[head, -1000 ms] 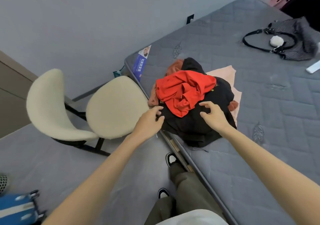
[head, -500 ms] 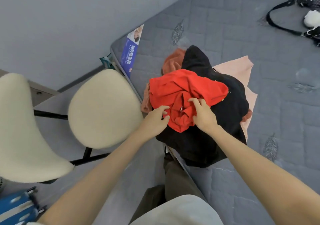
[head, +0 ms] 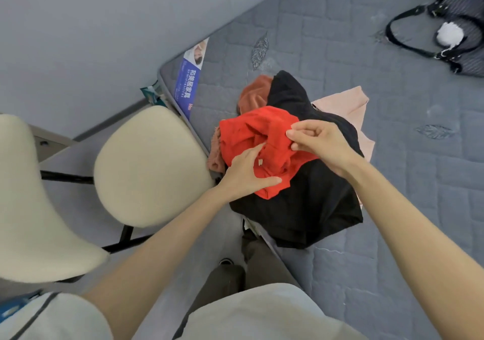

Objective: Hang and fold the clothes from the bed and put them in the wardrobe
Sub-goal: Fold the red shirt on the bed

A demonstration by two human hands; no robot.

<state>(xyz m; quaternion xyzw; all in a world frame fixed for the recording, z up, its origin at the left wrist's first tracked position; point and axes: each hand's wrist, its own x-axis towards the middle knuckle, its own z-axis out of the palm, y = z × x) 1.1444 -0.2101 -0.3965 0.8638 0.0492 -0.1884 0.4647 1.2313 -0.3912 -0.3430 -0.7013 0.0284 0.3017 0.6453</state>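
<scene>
A pile of clothes lies at the near edge of the grey mattress [head: 340,51]. On top is a crumpled red garment [head: 243,135]. Under it lie a black garment [head: 314,203], a rust-brown piece [head: 255,95] and a pale pink piece [head: 345,101]. My right hand [head: 318,143] pinches a fold of the red garment at its upper right. My left hand [head: 245,173] grips the red cloth lower down, thumb lying across its front edge. The wardrobe is out of view.
Two cream padded chairs [head: 149,161] stand left of the bed, close to my left arm. A dark striped handbag with a white pompom [head: 455,33] lies on the mattress at top right. A grey wall runs behind. My legs stand against the bed edge.
Both hands closed onto the red garment; my right hand moved up to its top fold and now pinches it, bunching the cloth upward. The camera drew closer over the pile.
</scene>
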